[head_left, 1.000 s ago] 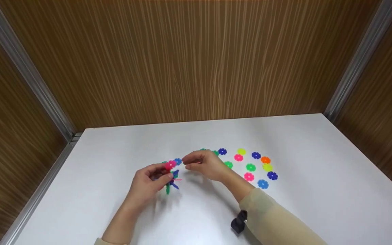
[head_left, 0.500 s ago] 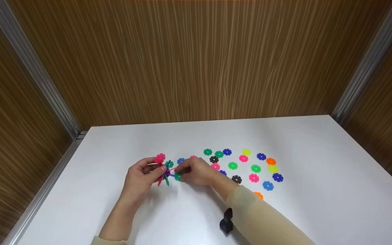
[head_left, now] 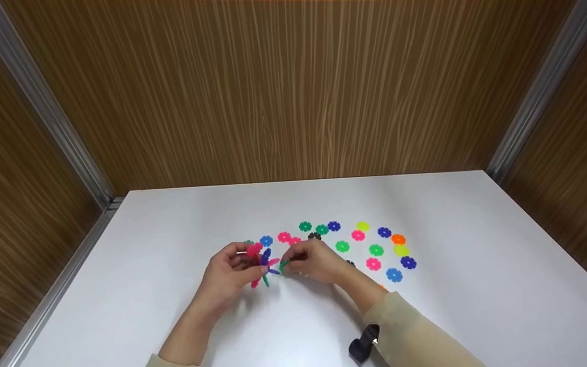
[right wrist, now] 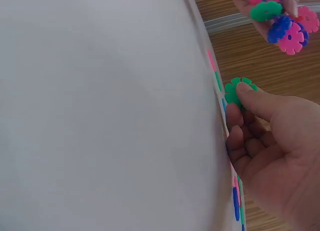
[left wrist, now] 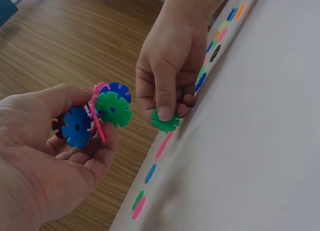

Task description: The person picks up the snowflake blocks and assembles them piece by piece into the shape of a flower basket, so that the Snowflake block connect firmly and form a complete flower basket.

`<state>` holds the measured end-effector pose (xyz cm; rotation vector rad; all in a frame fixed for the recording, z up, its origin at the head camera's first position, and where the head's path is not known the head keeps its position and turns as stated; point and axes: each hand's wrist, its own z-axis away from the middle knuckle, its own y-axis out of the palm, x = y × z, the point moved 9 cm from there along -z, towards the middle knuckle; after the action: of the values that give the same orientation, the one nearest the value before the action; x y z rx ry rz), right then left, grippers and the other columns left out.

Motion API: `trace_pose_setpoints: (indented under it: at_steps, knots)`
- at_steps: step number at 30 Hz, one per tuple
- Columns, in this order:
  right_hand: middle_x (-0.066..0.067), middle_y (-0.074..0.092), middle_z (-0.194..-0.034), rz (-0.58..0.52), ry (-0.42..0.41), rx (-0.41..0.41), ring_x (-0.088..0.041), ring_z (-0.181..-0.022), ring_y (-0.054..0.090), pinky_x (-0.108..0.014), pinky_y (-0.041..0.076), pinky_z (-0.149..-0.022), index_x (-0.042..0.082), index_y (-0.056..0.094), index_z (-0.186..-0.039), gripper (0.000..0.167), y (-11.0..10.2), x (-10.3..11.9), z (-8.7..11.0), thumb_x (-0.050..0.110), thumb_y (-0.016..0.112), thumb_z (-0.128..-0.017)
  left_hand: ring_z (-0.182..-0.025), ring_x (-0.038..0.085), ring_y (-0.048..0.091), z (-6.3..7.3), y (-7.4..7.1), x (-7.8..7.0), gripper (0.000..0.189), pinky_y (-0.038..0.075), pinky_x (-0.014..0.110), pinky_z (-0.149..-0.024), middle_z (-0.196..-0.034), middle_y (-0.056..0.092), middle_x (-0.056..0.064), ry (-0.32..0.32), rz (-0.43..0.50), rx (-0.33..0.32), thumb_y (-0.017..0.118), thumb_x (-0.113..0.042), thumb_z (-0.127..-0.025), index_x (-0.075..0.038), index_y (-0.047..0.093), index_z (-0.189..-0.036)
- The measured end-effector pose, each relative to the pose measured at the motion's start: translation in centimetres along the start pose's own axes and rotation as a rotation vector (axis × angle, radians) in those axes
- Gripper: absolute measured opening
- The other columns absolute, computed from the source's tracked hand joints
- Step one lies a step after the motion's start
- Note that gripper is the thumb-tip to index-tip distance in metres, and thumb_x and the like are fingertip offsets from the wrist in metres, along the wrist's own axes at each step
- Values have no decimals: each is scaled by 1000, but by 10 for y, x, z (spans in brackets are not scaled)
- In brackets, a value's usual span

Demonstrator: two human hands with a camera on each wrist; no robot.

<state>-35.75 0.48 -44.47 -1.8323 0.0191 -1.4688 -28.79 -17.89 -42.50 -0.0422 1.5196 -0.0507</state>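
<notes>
A: Above the surface point(head_left: 283, 331), what changed?
B: Right hand point(head_left: 318, 262): fingers parted a second ago, now pinching green disc point(left wrist: 166, 126), facing right wrist cam.
A: Left hand point(head_left: 227, 272)?
B: Fingers curled round cluster point(left wrist: 113, 111) nearby, discs jutting several ways.

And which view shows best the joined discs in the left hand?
The left wrist view: the joined discs look large and uncropped. The right wrist shows them against its top edge; the head view shows them small.
</notes>
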Motion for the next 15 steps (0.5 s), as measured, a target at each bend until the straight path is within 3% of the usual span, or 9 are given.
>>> trace_pose_setpoints:
  at_steps: [8,15]
  knots:
    - [0,72,-103,-117,-5,-55,-21,-95,65,-33,59,-86,17,81,-111,14,-23,-2,15,12,74,-100,-115,26,69,0,12,8,54,60,35,-95,-122,70,12,-26,8,29,90,-11,-86,-6,61,-132]
    - [-10,76,-111,-277,-71,-74,-25,-101,72,-38,60,-96,9,78,-121,20,-37,20,30,14,74,-101,-115,25,67,1,21,9,53,58,31,-98,-121,71,10,-2,9,58,88,-14,-89,-6,60,-134]
